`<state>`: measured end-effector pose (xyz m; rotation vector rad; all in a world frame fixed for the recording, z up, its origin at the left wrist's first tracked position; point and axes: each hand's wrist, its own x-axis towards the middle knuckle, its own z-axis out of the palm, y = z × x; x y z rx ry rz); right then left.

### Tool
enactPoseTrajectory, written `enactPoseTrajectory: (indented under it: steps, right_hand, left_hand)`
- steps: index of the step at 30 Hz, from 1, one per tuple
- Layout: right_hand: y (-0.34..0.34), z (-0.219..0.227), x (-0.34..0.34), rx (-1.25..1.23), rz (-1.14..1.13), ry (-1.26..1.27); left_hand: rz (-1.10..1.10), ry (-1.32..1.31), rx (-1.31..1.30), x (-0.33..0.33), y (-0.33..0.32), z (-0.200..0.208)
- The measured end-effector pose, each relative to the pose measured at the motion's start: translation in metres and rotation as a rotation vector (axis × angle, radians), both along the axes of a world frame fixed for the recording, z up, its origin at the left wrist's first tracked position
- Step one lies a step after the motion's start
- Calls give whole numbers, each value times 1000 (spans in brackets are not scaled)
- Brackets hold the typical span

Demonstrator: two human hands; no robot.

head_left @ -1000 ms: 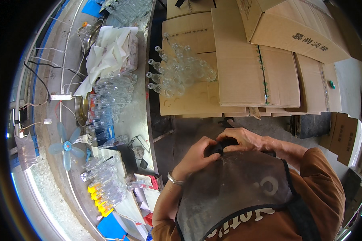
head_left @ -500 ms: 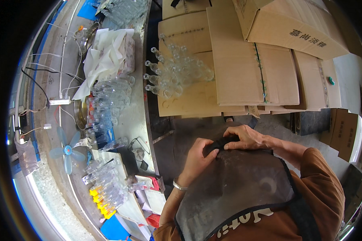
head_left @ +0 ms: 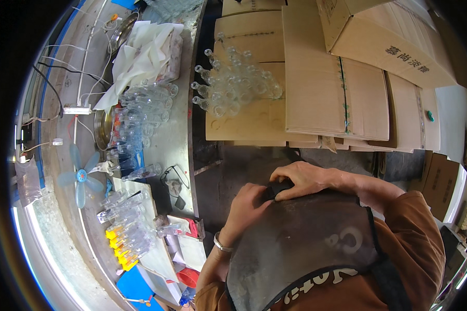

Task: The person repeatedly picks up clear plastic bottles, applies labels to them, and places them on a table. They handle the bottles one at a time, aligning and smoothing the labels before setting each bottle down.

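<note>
My left hand (head_left: 244, 208), with a silver bangle at its wrist, is closed at the front of the dark apron (head_left: 296, 228). Beside it, my right hand (head_left: 305, 180) also has its fingers closed. Between the two hands is a bunched piece of black cloth (head_left: 280, 188), pinched from both sides. I cannot tell whether this cloth is part of the apron. The fingertips are partly hidden behind the hands and folds.
To the left, a metal bench (head_left: 179, 122) carries rows of clear glassware (head_left: 145, 106), white paper sheets (head_left: 140, 57) and a small blue fan (head_left: 81, 176). Stacked cardboard boxes (head_left: 316, 78) stand ahead, with more clear glass pieces (head_left: 233, 85) on one. A red cup (head_left: 188, 277) is at lower left.
My hands have drawn closer together over the black cloth, the right one shifting a little left. The whole view has tilted slightly.
</note>
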<state>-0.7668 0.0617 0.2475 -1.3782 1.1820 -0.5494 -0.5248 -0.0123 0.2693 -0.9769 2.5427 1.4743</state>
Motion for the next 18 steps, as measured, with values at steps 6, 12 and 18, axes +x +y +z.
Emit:
enactPoseTrajectory:
  steps: [6, 12, 18]
  right_hand:
    - [-5, 3, 2, 17, 52, -84]
    - [-4, 12, -1, 77, 38, -133]
    - [1, 16, -4, 78, -3, -181]
  left_hand:
    - [99, 78, 66, -1, 10, 0]
    - [168, 107, 123, -9, 13, 8]
    - [221, 137, 148, -14, 17, 3]
